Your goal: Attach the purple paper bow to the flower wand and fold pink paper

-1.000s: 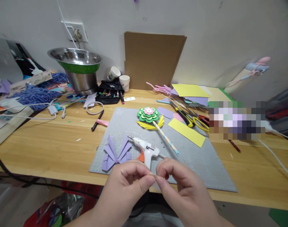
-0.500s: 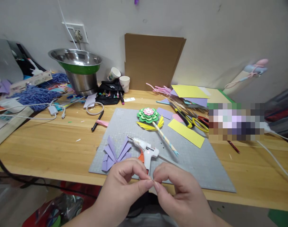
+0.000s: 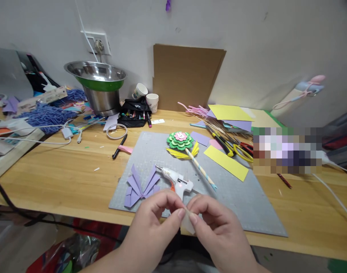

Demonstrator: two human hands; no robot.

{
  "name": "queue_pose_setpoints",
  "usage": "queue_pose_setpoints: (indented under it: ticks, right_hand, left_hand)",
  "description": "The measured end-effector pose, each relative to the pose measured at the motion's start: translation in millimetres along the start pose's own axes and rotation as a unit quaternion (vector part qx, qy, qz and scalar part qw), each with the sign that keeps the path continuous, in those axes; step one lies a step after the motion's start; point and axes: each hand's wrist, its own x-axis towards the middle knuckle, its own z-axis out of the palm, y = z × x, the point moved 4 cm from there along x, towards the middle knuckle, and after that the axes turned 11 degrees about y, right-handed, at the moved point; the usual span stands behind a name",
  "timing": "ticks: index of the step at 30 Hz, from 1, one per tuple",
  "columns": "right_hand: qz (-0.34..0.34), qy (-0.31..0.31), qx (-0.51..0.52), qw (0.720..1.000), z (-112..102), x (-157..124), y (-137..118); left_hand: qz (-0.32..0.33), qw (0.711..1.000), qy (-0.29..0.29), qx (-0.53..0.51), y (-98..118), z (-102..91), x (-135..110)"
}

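Observation:
My left hand (image 3: 160, 223) and my right hand (image 3: 216, 223) meet above the table's front edge, thumbs and forefingers pinching. Between them is a small pale piece (image 3: 187, 223) that looks thin and sheet-like; its material is hard to tell. Just beyond my hands lies a white glue gun (image 3: 175, 180) with an orange trigger, its handle partly hidden. A folded purple paper shape (image 3: 141, 187) rests to its left on the grey cutting mat (image 3: 236, 204). Farther back on the mat is a green and pink paper flower (image 3: 180, 140) with yellow leaves and a striped stem.
Yellow paper strip (image 3: 226, 163), pliers (image 3: 223, 142) and coloured sheets (image 3: 232, 112) lie at the right. At the back left are a steel bowl (image 3: 96, 72), paper cups (image 3: 152, 103) and a black pencil case (image 3: 133, 113). Brown cardboard (image 3: 187, 76) leans on the wall.
The pale piece now shows between my fingers, where almost nothing of it was visible before. My hands have shifted slightly, and the whole view has moved a little.

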Motion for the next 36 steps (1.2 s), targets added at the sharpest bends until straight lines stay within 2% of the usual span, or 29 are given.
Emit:
queue_pose_setpoints:
  ticks: [5, 7, 12, 19, 27, 36]
  right_hand:
    - [-0.062, -0.08, -0.115, 0.988, 1.9, 0.4, -5.3]
    - [-0.079, -0.091, -0.128, 0.984, 2.3, 0.3, -7.2]
    - [-0.078, -0.058, -0.093, 0.991, 2.3, 1.5, -9.3]
    - [-0.082, -0.068, -0.105, 0.989, 5.1, 1.4, -11.0]
    - [-0.124, -0.013, -0.012, 0.992, 4.5, -4.0, -11.1]
    - [-0.14, -0.008, -0.007, 0.99, 3.7, -6.6, -12.3]
  left_hand:
    - [0.074, 0.984, -0.009, 0.16, 8.7, 1.1, -2.5]
    - [0.085, 0.977, -0.013, 0.193, 10.5, 1.3, -3.1]
    - [0.064, 0.976, -0.003, 0.207, 8.5, -0.5, -3.4]
    - [0.122, 0.963, -0.055, 0.235, 9.2, 5.0, -4.4]
    - [0.163, 0.953, -0.058, 0.248, 15.8, 8.8, -5.3]
    - [0.164, 0.953, -0.06, 0.248, 15.2, 8.4, -7.1]
